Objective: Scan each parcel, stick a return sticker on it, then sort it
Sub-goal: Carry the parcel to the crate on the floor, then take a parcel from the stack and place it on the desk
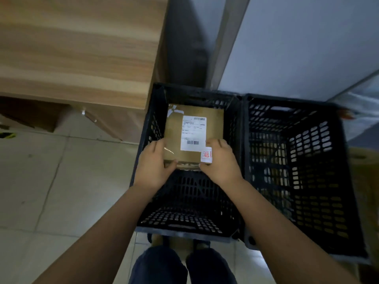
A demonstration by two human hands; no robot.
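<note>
Your left hand (152, 163) and right hand (219, 160) both grasp the near corners of the stickered cardboard parcel (174, 134) inside the left black crate (143, 128).

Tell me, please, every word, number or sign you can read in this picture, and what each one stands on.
"退" in red inside a red frame, then a second character cut off beside the right hand: on the white return sticker at the near right corner of the cardboard parcel.
Printed lines and two barcodes on the white shipping label: too small and blurred to read.
No other text shows.
</note>
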